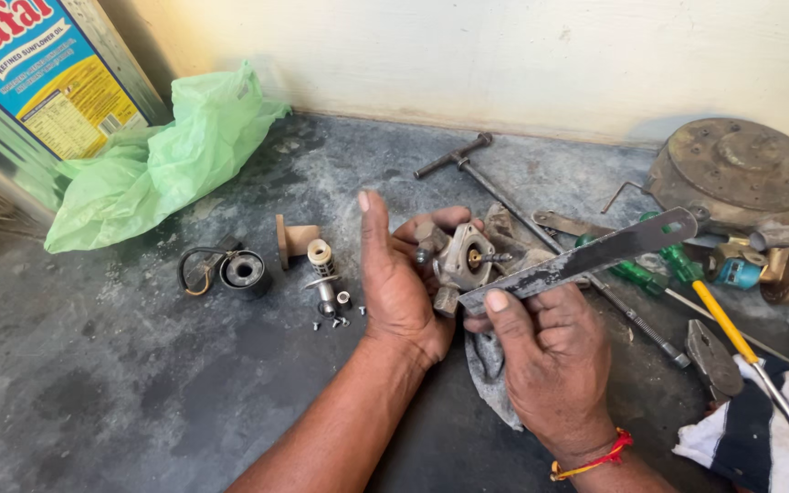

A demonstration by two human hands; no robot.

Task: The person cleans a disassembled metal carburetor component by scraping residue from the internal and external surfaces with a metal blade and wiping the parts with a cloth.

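My left hand (398,283) grips a small grey metal valve body (461,260) with a brass fitting in its middle, held just above the dark floor. My right hand (550,356) holds a flat, worn metal blade (586,258), pinched under the thumb. The blade's near end rests against the lower edge of the valve body and its far end points up to the right. A grey rag (490,379) lies under both hands.
Left of my hands lie a black coil with a wire (239,272), a wooden spool (292,240), a small spring piece (321,260) and tiny screws (340,319). A T-handle rod (504,196), screwdrivers (732,333), pliers (712,361), a round rusty cover (737,169), a green bag (162,160) and an oil tin (29,91) surround them.
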